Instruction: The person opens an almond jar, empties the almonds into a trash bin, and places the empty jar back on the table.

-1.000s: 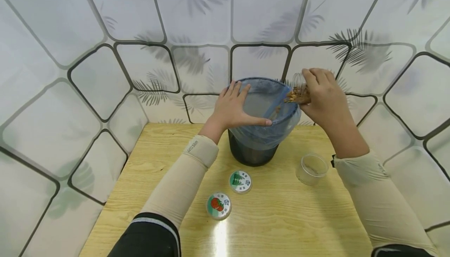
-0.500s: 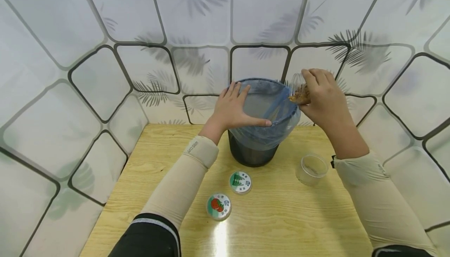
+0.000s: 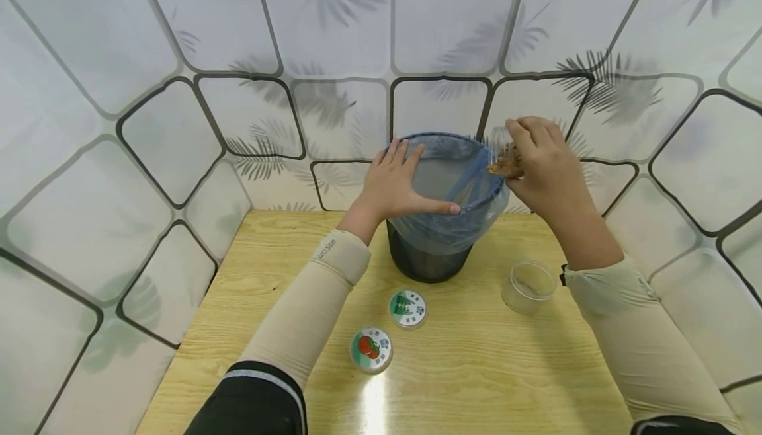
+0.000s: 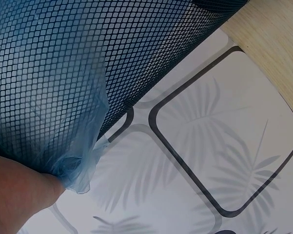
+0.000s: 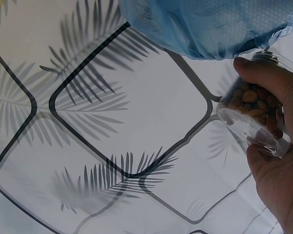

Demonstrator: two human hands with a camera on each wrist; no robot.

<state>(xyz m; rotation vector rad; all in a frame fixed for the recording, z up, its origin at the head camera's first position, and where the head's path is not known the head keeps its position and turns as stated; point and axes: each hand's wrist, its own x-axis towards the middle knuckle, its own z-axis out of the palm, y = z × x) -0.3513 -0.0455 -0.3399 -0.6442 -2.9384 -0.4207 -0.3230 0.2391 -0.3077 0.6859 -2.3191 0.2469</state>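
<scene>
My left hand [image 3: 389, 187] rests with spread, straight fingers on the left rim of a dark mesh bin [image 3: 428, 262], its thumb along the near rim. A thin blue plastic bag [image 3: 437, 229] lines the bin and folds over its edge. With my right hand [image 3: 553, 165] I grip a clear jar [image 3: 501, 143], tilted on its side with its mouth at the bin's right rim. Brown almond-like nuts [image 5: 253, 100] lie in the jar. In the left wrist view, part of my left hand [image 4: 19, 192] touches the gathered bag edge.
A clear open tub [image 3: 528, 287] stands right of the bin on the wooden table [image 3: 464, 369]. Two round lids or lidded containers, one with a green label picture [image 3: 407, 307] and one with a tomato picture [image 3: 370, 349], lie in front. A patterned wall [image 3: 333, 18] stands close behind.
A second ago nuts were spilling from the jar's mouth into the bin; now none are seen falling. The jar has shifted slightly left. My left hand has stayed put.
</scene>
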